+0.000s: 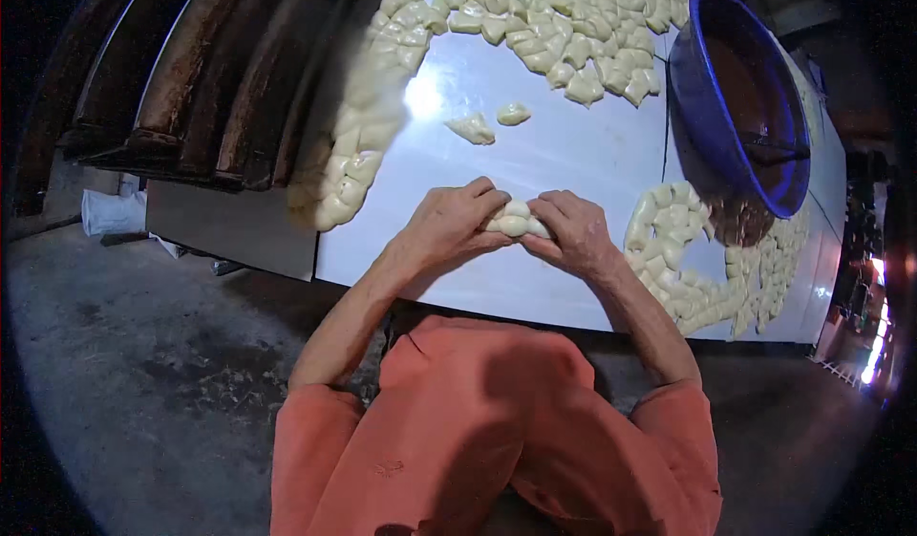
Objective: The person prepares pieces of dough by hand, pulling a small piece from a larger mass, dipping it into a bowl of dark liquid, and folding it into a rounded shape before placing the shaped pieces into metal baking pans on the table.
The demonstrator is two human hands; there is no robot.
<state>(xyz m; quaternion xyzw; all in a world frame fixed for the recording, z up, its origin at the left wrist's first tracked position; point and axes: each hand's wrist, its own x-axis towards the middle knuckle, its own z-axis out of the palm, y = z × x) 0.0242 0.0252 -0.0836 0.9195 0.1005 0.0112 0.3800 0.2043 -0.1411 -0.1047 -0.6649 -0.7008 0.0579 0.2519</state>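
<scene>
My left hand point(460, 213) and my right hand point(564, 228) grip a short lumpy piece of pale, glossy dough point(516, 219) from either end, just above the white tabletop point(430, 283) near its front edge. The fingers of both are curled around it. Two small loose dough pieces point(513, 113) lie a little farther back. Many pale dough lumps point(583, 34) cover the back of the table, continue down its left side, and lie in another cluster point(712, 297) to my right.
A large blue tub point(702, 6) with brown contents stands at the right rear. Long dark, stained troughs or boards point(191, 77) occupy the upper left, with a white sack point(110, 213) below them. A concrete floor point(143, 364) shows below the table.
</scene>
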